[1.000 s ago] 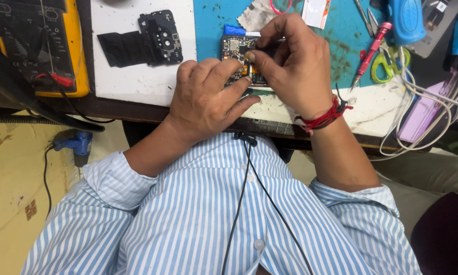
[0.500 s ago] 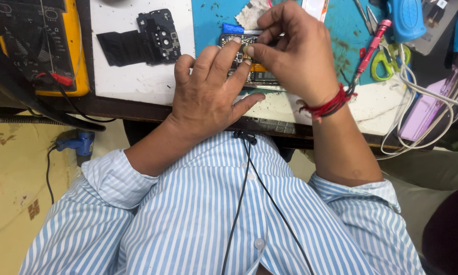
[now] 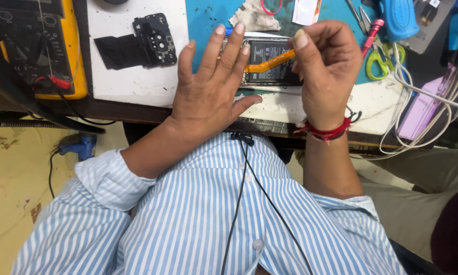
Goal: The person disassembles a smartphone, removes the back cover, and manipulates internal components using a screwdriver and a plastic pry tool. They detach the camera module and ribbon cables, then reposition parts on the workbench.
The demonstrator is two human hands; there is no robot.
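An opened phone [image 3: 272, 74] with its dark insides showing lies on the blue mat [image 3: 203, 20] at the bench edge. My left hand [image 3: 208, 97] rests flat on its left part, fingers spread and pressing down. My right hand [image 3: 326, 71] is curled just right of the phone, thumb and fingers pinched on the end of an orange flex cable [image 3: 270, 61]. The cable runs slanting across the phone up to that pinch. A red thread band circles my right wrist.
A yellow multimeter [image 3: 45, 51] stands far left. A black camera-frame part [image 3: 147, 43] lies on a white pad [image 3: 122, 76]. A red screwdriver [image 3: 371, 33], green-handled scissors [image 3: 379, 63], white cables [image 3: 417, 97] and a lilac case [image 3: 422, 109] crowd the right. A black cord [image 3: 241, 168] hangs over my shirt.
My left hand has opened from a curled grip and now lies flat on the phone. My right hand has drawn back to the right, and the orange cable now shows stretched across the phone.
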